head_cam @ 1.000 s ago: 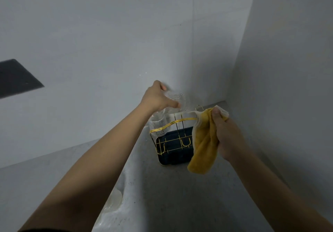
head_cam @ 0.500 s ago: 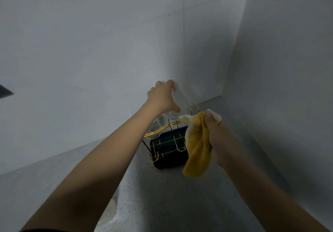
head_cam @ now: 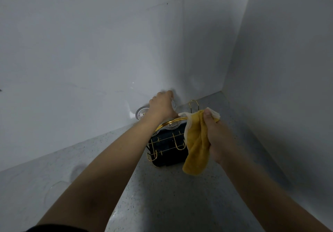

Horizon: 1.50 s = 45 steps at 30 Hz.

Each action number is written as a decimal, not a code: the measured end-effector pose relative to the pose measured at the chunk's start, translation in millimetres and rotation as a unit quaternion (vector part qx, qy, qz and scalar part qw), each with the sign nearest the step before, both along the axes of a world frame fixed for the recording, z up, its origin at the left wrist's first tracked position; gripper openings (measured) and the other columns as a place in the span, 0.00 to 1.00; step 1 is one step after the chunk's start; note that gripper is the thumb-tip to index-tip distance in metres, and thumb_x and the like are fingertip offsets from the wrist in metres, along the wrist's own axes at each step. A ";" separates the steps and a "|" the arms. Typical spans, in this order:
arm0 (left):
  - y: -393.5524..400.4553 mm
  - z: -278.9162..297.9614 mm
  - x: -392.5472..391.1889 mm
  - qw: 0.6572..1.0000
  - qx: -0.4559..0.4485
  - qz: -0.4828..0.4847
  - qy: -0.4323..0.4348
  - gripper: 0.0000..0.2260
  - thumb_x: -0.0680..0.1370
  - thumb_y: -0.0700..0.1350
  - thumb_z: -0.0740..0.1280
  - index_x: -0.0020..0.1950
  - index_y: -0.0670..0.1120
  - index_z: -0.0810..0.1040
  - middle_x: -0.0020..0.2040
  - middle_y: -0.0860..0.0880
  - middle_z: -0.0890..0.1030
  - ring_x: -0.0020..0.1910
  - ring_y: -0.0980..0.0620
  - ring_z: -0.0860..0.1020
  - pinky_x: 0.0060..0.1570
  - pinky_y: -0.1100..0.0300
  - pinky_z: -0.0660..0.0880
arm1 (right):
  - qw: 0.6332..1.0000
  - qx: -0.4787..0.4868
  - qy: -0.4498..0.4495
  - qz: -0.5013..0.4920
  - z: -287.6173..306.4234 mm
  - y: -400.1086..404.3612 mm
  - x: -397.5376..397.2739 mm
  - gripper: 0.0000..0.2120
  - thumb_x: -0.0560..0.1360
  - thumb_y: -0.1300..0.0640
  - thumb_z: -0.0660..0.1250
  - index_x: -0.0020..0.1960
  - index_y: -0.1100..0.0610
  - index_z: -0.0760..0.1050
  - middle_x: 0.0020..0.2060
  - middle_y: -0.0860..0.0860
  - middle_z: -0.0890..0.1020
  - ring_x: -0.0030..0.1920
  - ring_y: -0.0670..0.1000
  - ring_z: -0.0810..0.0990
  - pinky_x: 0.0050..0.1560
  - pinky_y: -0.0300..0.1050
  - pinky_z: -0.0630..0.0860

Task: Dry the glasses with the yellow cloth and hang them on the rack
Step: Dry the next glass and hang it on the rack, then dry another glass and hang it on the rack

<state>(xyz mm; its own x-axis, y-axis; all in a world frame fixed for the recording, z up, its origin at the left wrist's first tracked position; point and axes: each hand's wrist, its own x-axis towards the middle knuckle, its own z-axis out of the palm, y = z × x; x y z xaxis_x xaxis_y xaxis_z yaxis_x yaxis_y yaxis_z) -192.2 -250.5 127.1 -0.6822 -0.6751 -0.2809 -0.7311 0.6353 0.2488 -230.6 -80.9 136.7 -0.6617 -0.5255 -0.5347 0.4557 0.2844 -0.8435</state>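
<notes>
Clear glass [head_cam: 173, 103] is gripped by left hand [head_cam: 161, 106], held over far end of gold wire rack [head_cam: 167, 141]. Yellow cloth [head_cam: 197, 143] is clutched in right hand [head_cam: 216, 134], just right. Pegs lie directly beneath; left hand nearer.

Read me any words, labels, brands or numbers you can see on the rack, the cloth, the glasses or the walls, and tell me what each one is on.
There is no readable text anywhere in this view.
Rack: gold wire and a dark base, no label showing.
Yellow cloth, gripped by the right hand: plain.
Glass beside the left hand: only a moulded ribbed pattern, no lettering.
Walls and counter: unmarked, only specks.
</notes>
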 end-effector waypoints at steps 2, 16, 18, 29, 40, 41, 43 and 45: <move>-0.1 -5.7 -0.2 1.000 0.003 0.003 -0.003 0.28 0.71 0.47 0.75 0.67 0.45 0.68 0.62 0.40 0.72 0.60 0.39 0.73 0.61 0.47 0.72 | 1.000 0.005 -0.002 -0.001 -1.5 -0.3 -0.4 0.13 0.78 0.42 0.55 0.43 0.48 0.72 0.46 0.52 0.78 0.53 0.56 0.77 0.60 0.59 0.73; -10.9 -35.4 -6.4 1.000 0.004 0.025 -0.016 0.36 0.69 0.60 0.74 0.70 0.45 0.64 0.65 0.38 0.70 0.63 0.38 0.72 0.62 0.45 0.72 | 0.999 0.019 -0.029 -0.008 -11.4 1.6 -4.0 0.16 0.76 0.39 0.54 0.46 0.49 0.73 0.50 0.53 0.78 0.56 0.56 0.76 0.63 0.59 0.71; -12.7 -39.0 -5.4 1.000 -0.007 0.024 -0.011 0.37 0.69 0.63 0.72 0.70 0.45 0.65 0.65 0.38 0.71 0.63 0.39 0.72 0.61 0.46 0.73 | 0.999 0.016 -0.033 -0.008 -12.5 2.1 -3.3 0.19 0.76 0.39 0.55 0.53 0.51 0.74 0.54 0.54 0.79 0.57 0.57 0.76 0.63 0.60 0.71; -12.8 -37.7 -3.9 1.000 0.003 0.029 0.008 0.36 0.74 0.66 0.63 0.72 0.42 0.64 0.67 0.38 0.68 0.65 0.39 0.70 0.63 0.47 0.71 | 0.999 0.011 -0.050 -0.017 -12.3 3.7 -1.9 0.16 0.76 0.39 0.56 0.47 0.49 0.74 0.53 0.54 0.79 0.57 0.57 0.76 0.63 0.61 0.71; 31.2 17.8 69.6 0.966 0.014 0.095 0.239 0.20 0.79 0.53 0.64 0.68 0.45 0.71 0.65 0.41 0.71 0.61 0.43 0.74 0.61 0.53 0.71 | 0.999 0.008 -0.036 0.002 10.9 23.7 36.3 0.27 0.76 0.38 0.56 0.67 0.54 0.67 0.61 0.56 0.75 0.62 0.59 0.73 0.64 0.63 0.68; 39.5 22.2 87.7 0.962 0.017 0.099 0.253 0.19 0.79 0.51 0.64 0.67 0.45 0.72 0.64 0.42 0.72 0.61 0.45 0.74 0.60 0.56 0.70 | 0.999 0.006 -0.037 0.008 12.9 26.5 46.3 0.27 0.76 0.39 0.56 0.67 0.54 0.66 0.62 0.55 0.74 0.62 0.59 0.72 0.65 0.63 0.67; 55.1 25.9 122.5 0.958 0.024 0.108 0.264 0.17 0.79 0.50 0.64 0.66 0.46 0.73 0.63 0.43 0.73 0.60 0.46 0.74 0.56 0.59 0.69 | 0.999 0.001 -0.048 0.023 16.0 30.1 65.4 0.26 0.76 0.39 0.57 0.67 0.54 0.65 0.61 0.54 0.73 0.62 0.59 0.71 0.65 0.63 0.67; 69.4 24.0 161.7 0.959 0.033 0.122 0.252 0.15 0.79 0.50 0.64 0.65 0.47 0.74 0.60 0.44 0.73 0.58 0.47 0.75 0.54 0.59 0.70 | 0.997 0.003 -0.066 0.033 17.4 31.8 90.2 0.28 0.75 0.39 0.58 0.69 0.54 0.63 0.60 0.53 0.72 0.63 0.60 0.71 0.65 0.63 0.66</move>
